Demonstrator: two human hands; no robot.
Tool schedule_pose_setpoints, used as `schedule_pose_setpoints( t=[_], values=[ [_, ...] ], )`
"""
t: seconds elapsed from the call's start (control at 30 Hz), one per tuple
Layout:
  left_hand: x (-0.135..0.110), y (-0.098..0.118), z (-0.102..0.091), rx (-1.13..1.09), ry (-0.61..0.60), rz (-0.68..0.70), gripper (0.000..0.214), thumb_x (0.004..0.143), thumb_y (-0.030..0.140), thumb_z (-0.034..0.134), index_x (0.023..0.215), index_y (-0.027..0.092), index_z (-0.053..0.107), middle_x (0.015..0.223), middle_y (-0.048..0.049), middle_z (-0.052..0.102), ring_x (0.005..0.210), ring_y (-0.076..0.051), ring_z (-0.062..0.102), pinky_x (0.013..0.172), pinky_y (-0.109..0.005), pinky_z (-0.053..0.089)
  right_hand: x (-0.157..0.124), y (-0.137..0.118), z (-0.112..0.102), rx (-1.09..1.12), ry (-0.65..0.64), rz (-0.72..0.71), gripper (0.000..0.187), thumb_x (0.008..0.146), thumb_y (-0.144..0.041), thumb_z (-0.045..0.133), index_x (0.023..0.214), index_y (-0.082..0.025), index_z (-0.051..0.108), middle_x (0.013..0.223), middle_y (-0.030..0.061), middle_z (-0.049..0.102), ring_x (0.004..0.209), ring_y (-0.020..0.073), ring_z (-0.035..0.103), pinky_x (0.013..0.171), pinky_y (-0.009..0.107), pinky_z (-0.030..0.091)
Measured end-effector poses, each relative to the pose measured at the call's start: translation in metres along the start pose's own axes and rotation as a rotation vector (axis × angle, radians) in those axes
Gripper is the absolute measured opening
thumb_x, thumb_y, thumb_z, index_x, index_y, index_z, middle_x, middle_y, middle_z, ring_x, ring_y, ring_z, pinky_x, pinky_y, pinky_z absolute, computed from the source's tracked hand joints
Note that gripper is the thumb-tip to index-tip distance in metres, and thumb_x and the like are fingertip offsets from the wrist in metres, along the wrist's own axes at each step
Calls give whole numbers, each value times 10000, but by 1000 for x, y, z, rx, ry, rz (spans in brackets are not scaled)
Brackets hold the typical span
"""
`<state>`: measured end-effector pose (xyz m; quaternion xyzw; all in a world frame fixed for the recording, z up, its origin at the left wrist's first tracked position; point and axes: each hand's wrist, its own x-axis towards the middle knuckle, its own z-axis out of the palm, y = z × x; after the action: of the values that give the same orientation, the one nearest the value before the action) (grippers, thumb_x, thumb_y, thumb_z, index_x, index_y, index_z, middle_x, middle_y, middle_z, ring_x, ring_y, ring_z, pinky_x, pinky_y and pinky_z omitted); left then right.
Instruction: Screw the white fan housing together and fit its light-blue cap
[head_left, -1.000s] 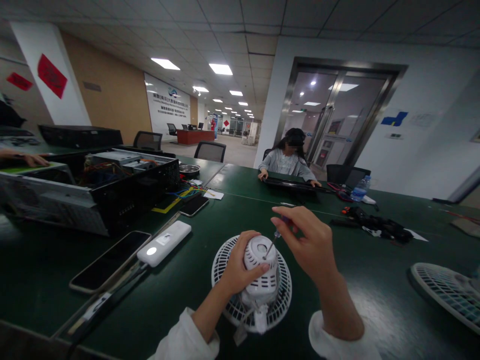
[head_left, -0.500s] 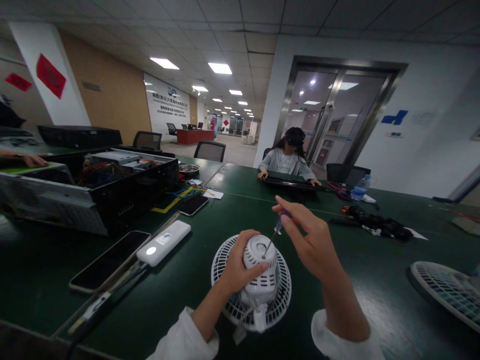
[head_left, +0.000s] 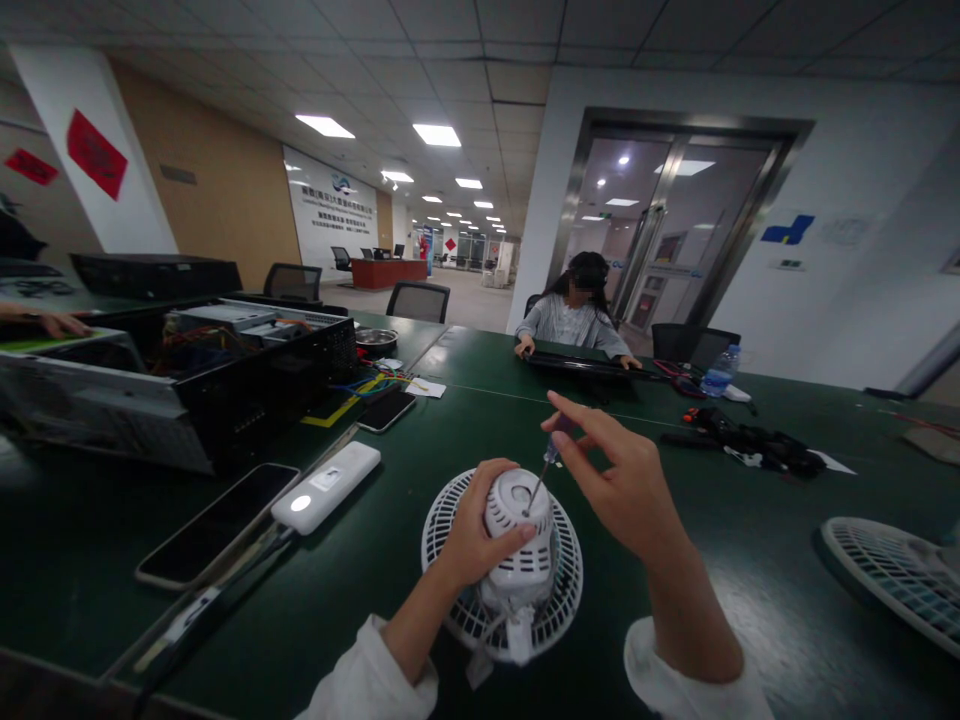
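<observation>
A white fan (head_left: pixel 525 560) lies grille-down on the green table, its slotted motor housing facing up. My left hand (head_left: pixel 476 525) is wrapped round the left side of that housing, thumb across its front. In my right hand (head_left: pixel 611 470) is a small screwdriver (head_left: pixel 551 452) with a purplish handle, pinched between thumb and fingers. Its thin shaft slants down to the left, and the tip meets the top of the housing. Whether a screw sits under the tip is too small to tell. A cord and a white plug-like piece hang at the near side of the fan.
A white power bank (head_left: pixel 328 487) and two phones (head_left: pixel 217 525) lie to the left, before an open computer case (head_left: pixel 262 400). Another white grille (head_left: pixel 900 570) is at the right. Across the table a person (head_left: pixel 574 310) holds a dark flat panel. A water bottle (head_left: pixel 721 372) stands beyond.
The screwdriver handle and the fingers of my right hand have shifted slightly, with the tip still on the housing. My left hand keeps its hold on the fan.
</observation>
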<state>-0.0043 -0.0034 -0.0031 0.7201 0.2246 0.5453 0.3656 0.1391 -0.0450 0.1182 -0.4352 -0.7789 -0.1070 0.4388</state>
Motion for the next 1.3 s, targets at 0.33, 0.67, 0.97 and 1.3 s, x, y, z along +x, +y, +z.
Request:
schedule_pose_setpoints(
  t=[0.33, 0.67, 0.97, 1.3],
  values=[
    [-1, -3, 0, 2, -1, 13, 510, 719, 378, 629, 1150, 187, 435, 1135, -84, 488, 1073, -264, 475, 939, -399, 359, 0, -2, -3, 53, -35, 9, 313, 859, -168, 463, 1161, -176, 543, 924, 48, 655, 793, 147, 593, 689, 286, 490],
    [-1, -2, 0, 8, 1, 14, 504, 716, 373, 631, 1145, 193, 438, 1124, -75, 488, 1065, -255, 477, 931, -382, 359, -1, -2, -3, 92, -101, 88, 394, 868, -197, 438, 1259, -173, 475, 905, 42, 666, 698, 130, 592, 642, 276, 488],
    [0, -2, 0, 13, -2, 15, 506, 719, 381, 627, 1149, 191, 438, 1126, -79, 488, 1063, -256, 476, 928, -385, 361, 0, -3, -7, 52, -47, 37, 340, 861, -192, 451, 1187, -159, 537, 914, 49, 661, 708, 133, 588, 636, 266, 491],
    [0, 0, 0, 25, 7, 22, 499, 719, 392, 619, 1143, 195, 445, 1115, -79, 498, 1052, -261, 480, 920, -396, 363, 0, -2, 4, -28, -8, 36, 377, 844, -189, 470, 1213, -126, 511, 858, 56, 652, 648, 135, 560, 601, 272, 481]
  ],
)
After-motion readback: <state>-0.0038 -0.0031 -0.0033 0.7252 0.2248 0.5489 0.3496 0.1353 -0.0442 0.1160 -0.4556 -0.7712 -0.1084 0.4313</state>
